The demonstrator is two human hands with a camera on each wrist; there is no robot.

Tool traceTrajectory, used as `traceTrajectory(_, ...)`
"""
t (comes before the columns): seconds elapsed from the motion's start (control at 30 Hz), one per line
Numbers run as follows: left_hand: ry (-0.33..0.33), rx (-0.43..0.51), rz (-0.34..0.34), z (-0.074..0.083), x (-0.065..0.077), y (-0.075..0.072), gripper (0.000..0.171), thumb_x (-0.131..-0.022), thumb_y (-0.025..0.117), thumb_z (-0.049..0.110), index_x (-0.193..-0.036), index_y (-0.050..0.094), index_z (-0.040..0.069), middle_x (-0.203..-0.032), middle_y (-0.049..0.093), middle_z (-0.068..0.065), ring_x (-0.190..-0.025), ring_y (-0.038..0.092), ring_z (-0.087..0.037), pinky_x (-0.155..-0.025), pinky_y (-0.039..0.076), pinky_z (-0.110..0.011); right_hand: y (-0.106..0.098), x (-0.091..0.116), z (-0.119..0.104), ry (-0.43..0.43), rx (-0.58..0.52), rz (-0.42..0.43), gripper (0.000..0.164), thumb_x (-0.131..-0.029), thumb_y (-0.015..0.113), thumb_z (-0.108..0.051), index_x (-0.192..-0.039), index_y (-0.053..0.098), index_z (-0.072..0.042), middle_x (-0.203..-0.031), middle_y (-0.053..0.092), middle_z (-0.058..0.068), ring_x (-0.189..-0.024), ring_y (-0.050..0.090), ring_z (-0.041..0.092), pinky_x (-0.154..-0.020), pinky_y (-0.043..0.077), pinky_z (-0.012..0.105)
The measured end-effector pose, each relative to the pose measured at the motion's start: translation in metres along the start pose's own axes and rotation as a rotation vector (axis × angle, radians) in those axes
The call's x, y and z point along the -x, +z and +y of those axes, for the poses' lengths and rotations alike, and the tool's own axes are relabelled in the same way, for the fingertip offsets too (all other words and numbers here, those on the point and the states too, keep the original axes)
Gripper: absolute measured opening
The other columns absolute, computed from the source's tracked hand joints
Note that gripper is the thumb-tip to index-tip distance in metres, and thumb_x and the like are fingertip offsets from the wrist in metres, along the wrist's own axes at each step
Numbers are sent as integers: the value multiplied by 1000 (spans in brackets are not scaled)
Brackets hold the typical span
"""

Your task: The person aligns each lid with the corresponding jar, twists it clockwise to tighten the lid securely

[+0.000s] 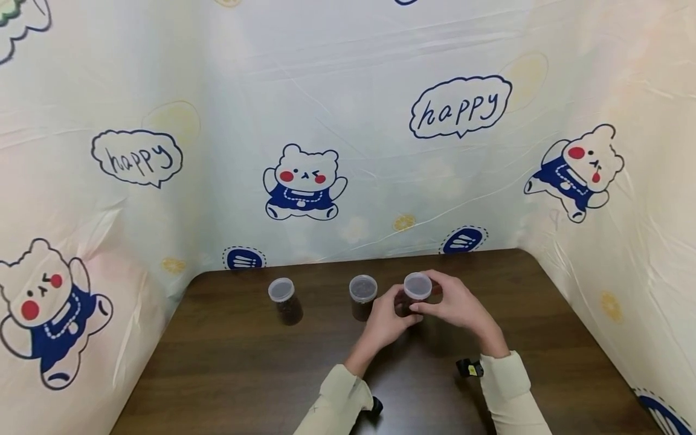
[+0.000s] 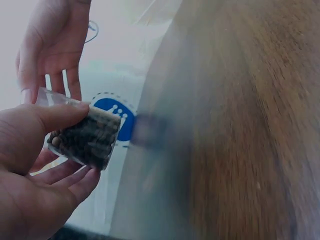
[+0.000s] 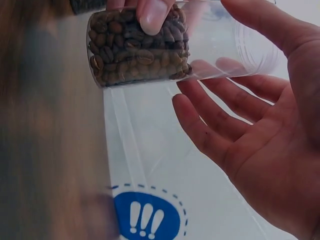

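A clear plastic jar (image 3: 130, 57) of brown coffee beans, with a pale lid (image 1: 417, 285), is between both hands at the right back of the table. Beans fill roughly its lower half; the upper part shows bare clear wall. My left hand (image 1: 387, 323) grips the lower part, its thumb (image 2: 67, 115) across the jar's side and the fingers around below. Around the upper end is my right hand (image 1: 462, 305), thumb on one side and fingers on the other, near the lid. Just left of my left hand stands a second lidded jar (image 1: 362, 290), partly overlapped by it.
A third lidded jar (image 1: 285, 302) with dark contents stands farther left on the brown wooden table (image 1: 234, 368). Printed cloth (image 1: 370, 181) with bears and "happy" bubbles hangs behind the table and along both sides. A small black device (image 1: 470, 368) sits at the right wrist.
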State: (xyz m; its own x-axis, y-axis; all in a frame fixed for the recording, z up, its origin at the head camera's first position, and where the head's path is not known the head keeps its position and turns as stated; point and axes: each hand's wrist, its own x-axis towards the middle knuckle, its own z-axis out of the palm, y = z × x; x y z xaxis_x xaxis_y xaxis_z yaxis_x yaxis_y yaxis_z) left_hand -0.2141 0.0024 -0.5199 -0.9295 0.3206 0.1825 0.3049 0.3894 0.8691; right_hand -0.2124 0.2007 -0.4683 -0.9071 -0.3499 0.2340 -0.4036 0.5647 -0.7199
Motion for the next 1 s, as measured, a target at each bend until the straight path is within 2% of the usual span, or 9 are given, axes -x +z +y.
traceTrajectory(0.17,-6,-17,13,-2,-12,16,55,-84,90,14,-133,65,14,-128,76,-7,-119,73,-19,-100,59,-32,-4,1,14,31,14,27,58,-84,91,-30,-132,66,-12,-125,73,8,-109,69,24,-95,59,55)
traceTrajectory(0.37,-5,16,-6,-5,-22,30,56,-84,90,14,-135,65,12,-130,76,-9,-121,72,-21,-100,58,-29,-8,5,31,78,19,47,59,-85,90,-28,-134,64,-8,-126,72,13,-110,69,28,-95,60,53)
traceTrajectory(0.53,-18,52,-29,-8,-31,39,58,-86,88,13,-138,64,13,-132,74,-9,-125,70,-21,-103,57,-31,-12,5,40,104,32,64,60,-85,90,-25,-135,63,-5,-125,72,16,-108,70,29,-91,61,49)
traceTrajectory(0.77,-33,-11,-4,-10,-44,50,55,-84,90,15,-134,67,15,-127,77,-6,-119,72,-19,-102,58,-34,-13,5,49,140,6,77,62,-87,88,-19,-140,59,-3,-130,69,20,-113,71,34,-92,61,50)
traceTrajectory(1.0,-42,-5,-10,-10,-50,59,54,-84,90,13,-133,67,13,-126,77,-8,-118,73,-19,-100,59,-33,-14,6,55,171,13,90,62,-88,87,-18,-140,58,-2,-131,68,23,-109,73,36,-90,62,50)
